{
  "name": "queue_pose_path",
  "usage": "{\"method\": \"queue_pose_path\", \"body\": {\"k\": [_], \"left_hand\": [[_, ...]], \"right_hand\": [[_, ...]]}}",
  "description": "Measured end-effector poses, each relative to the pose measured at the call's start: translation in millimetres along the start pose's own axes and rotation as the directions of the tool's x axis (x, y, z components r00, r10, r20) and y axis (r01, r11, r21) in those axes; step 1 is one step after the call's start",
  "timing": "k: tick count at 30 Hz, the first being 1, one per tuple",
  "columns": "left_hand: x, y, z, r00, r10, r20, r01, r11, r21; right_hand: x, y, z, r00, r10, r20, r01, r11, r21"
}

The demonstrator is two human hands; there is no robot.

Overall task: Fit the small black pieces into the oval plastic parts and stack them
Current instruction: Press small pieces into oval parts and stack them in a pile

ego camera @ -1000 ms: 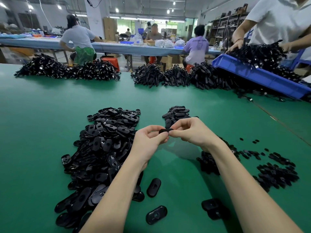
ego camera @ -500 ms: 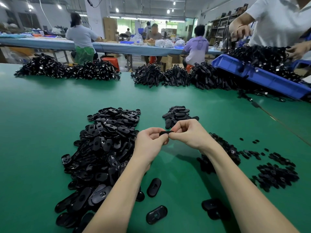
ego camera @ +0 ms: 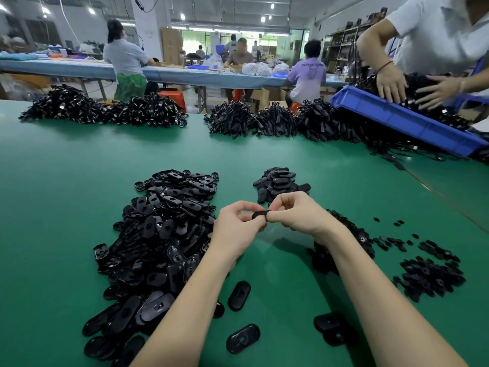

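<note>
Your hands stay raised over the green table (ego camera: pixel 66 207), no real shift since a second ago; across the table, another worker's hands have dropped onto the parts in the blue bin (ego camera: pixel 404 123). Your left hand (ego camera: pixel 236 229) and right hand (ego camera: pixel 296 213) both pinch one oval plastic part (ego camera: pixel 260 214) between them, fingers curled round its ends. One big pile of ovals (ego camera: pixel 161 234) lies left; one small stack (ego camera: pixel 277 182) sits beyond your hands; two heaps of small black pieces (ego camera: pixel 428 276) lie right; four loose ovals rest near your forearms.
</note>
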State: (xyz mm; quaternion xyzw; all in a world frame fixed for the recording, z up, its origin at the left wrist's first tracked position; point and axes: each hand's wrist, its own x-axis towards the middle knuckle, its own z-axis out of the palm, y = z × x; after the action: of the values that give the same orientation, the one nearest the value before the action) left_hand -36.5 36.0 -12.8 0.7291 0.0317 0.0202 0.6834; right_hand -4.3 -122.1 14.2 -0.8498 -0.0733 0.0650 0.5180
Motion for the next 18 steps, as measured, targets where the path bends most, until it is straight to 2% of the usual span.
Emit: {"method": "queue_pose_path", "body": {"k": [11, 15, 18], "left_hand": [[-0.4, -6.3, 5.4, 0.999, -0.024, -0.044, 0.025, 1.0, 0.001], [0.2, -6.7, 1.2, 1.0, 0.023, 0.016, -0.024, 0.998, 0.052], [1.6, -6.2, -3.5, 0.992, 0.116, 0.056, -0.125, 0.977, 0.176]], "right_hand": [[1.6, 4.9, 0.6, 1.0, -0.014, -0.021, 0.013, 0.998, -0.062], [-1.0, 3.4, -4.5, 0.999, 0.008, 0.053, -0.007, 1.0, -0.023], [-1.3, 4.3, -6.3, 0.998, 0.05, 0.032, -0.05, 0.999, 0.008]]}}
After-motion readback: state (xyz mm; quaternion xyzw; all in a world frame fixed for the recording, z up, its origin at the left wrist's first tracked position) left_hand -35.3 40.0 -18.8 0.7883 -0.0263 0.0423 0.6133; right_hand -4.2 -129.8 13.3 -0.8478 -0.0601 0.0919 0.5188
